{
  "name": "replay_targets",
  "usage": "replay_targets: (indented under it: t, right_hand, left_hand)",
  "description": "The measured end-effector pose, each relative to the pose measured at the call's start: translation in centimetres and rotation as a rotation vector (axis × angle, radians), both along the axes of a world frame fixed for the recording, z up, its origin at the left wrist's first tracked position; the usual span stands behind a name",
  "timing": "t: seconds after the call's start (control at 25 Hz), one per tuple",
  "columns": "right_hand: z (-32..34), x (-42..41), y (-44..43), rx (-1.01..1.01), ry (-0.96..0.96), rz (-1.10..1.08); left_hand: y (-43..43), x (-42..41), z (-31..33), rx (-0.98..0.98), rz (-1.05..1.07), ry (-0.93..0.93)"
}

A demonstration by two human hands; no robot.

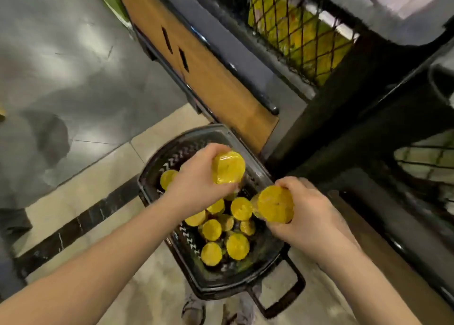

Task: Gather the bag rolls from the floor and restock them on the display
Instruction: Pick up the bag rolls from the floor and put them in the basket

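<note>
Above the black basket (216, 284) on the floor (81, 177), our left hand (196, 179) gripped one yellow bag roll (228, 167). Our right hand (314, 219) gripped a second roll (275, 204). The two hands were a little apart. The other rolls (237, 246) stood on end in the basket below. We thought the shiny rolls could slip from our fingers and drop back in, or roll away. Up on the right was the mesh bin (294, 34), with yellow things behind it. A thick black bar (344, 118) stood between, and we could bump a roll on it.
</note>
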State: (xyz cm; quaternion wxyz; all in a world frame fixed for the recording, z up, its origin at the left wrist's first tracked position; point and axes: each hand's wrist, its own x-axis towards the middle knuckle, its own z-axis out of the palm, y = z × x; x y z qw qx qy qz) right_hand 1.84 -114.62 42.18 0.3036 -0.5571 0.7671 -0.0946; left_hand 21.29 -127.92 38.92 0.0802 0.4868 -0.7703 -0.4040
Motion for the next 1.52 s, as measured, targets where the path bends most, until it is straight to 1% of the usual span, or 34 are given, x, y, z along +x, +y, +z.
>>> replay_targets:
  t: [0.04, 0.16, 0.24, 0.32, 0.4, 0.48, 0.52, 0.64, 0.76, 0.88, 0.96, 1.08, 1.32, 1.44, 1.52]
  right_hand:
    - [-3.0, -0.1, 0.0, 0.001, -0.009, -0.023]
    - [-9.3, -0.2, 0.5, 0.051, 0.007, -0.110]
    - [-12.4, -0.1, 1.2, 0.023, -0.013, -0.146]
    - [-14.6, -0.1, 2.2, 0.001, -0.035, -0.146]
    - [-15.9, -0.1, 3.1, 0.043, -0.047, -0.126]
    - [-17.0, -0.3, 3.5, 0.102, -0.053, -0.130]
    - [-17.6, -0.3, 3.6, 0.125, -0.046, -0.130]
    - [-19.0, 0.1, 3.5, 0.212, -0.040, -0.120]
    - [-20.6, 0.6, 3.9, 0.225, -0.068, -0.100]
    - [-22.4, 1.0, 4.1, 0.180, -0.037, -0.085]
    - [-24.1, 1.3, 4.0, 0.154, 0.018, -0.057]
    - [-26.6, 2.2, 3.2, 0.184, 0.048, -0.075]
    - [-30.3, 4.1, 2.8, 0.199, 0.008, -0.105]
    - [-29.3, 4.0, 2.4, 0.229, 0.025, -0.104]
    - [-27.2, 3.5, 1.8, 0.252, 0.064, -0.084]
  left_hand:
    - [-0.6, -0.6, -3.0, 0.001, 0.001, -0.009]
    - [-1.8, -2.4, -9.6, 0.030, -0.020, 0.002]
    - [-2.3, -3.4, -13.4, 0.020, -0.066, -0.021]
    - [-2.3, -3.9, -16.8, 0.041, -0.106, -0.049]
    - [-2.2, -4.0, -19.6, 0.071, -0.129, -0.001]
    - [-2.2, -4.2, -21.9, 0.054, -0.161, 0.033]
    - [-2.4, -4.4, -23.0, 0.038, -0.183, 0.006]
    - [-3.0, -5.5, -25.8, 0.007, -0.249, -0.163]
    - [-3.0, -5.8, -28.0, -0.050, -0.326, -0.329]
    - [-2.6, -5.9, -28.7, -0.118, -0.391, -0.436]
    - [-2.6, -6.0, -28.8, -0.212, -0.406, -0.516]
    - [-2.8, -5.4, -28.5, -0.296, -0.389, -0.604]
    - [-2.3, -3.4, -27.1, -0.250, -0.357, -0.567]
    - [-1.9, -2.4, -24.4, -0.226, -0.335, -0.523]
    - [-1.6, -2.1, -21.5, -0.206, -0.348, -0.500]
